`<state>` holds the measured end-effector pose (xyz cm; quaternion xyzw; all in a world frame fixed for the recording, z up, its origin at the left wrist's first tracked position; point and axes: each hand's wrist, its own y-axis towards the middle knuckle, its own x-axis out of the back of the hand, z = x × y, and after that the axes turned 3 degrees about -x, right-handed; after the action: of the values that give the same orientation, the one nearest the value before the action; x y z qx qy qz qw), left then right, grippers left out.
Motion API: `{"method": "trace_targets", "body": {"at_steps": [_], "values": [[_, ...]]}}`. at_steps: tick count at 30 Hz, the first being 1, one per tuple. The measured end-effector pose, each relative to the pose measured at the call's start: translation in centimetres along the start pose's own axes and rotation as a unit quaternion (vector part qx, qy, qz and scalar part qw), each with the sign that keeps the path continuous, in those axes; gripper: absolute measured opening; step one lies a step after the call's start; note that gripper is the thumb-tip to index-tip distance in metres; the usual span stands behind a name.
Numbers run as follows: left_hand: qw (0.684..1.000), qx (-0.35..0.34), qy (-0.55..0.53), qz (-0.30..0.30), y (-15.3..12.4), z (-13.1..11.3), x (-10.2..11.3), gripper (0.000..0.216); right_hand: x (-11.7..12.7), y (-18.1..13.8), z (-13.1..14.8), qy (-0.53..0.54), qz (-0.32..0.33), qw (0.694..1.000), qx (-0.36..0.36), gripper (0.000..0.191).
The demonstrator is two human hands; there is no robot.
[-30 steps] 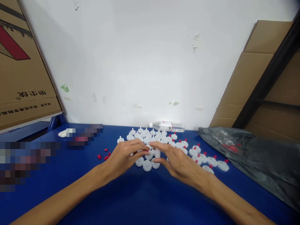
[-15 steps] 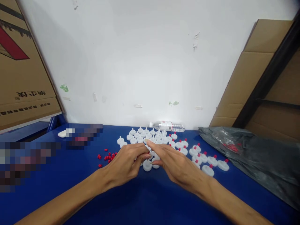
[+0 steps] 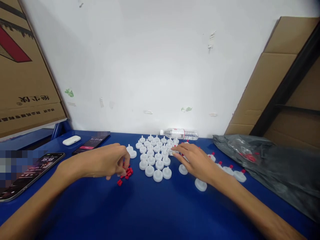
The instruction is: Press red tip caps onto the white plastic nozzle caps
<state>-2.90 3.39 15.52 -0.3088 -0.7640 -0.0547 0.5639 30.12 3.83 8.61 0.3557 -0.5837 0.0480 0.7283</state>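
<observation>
1. Leftward, the left hand bent down over a small heap of red caps on the blue table. Its fingertips were drawn close together among the caps; whether they gripped one could not be told.
2. Across from it, the right hand reached in over the right side of the lids, palm down. A narrow gap parted its thumb and forefinger beside a lid; whether they touched it could not be told.
3. Between the hands, many white lids stood upright in a close cluster, bare spouts up. Two more sat just beyond the left hand, apart from the rest.
4. Right of the cluster stood capped lids, red on their spouts, some partly hidden by the right hand. Two lids lay nearer the front, their tops covered by that hand and arm.
5. Behind the cluster, a bottle lay on its side near the wall.
6. Far left were two phones and a white case; far right, a grey bag.
</observation>
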Motion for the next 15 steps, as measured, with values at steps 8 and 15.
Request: {"method": "trace_targets", "body": {"at_steps": [8,15], "values": [[0.996,0.026,-0.051,0.061,0.3,0.8,-1.2,0.015,0.0,0.0,-0.7,0.021,0.078,0.996,0.039,0.04],[0.995,0.043,-0.033,0.079,0.7,-1.0,-1.7,0.014,1.7,-0.1,0.4,0.025,0.002,0.999,0.031,0.027]]}}
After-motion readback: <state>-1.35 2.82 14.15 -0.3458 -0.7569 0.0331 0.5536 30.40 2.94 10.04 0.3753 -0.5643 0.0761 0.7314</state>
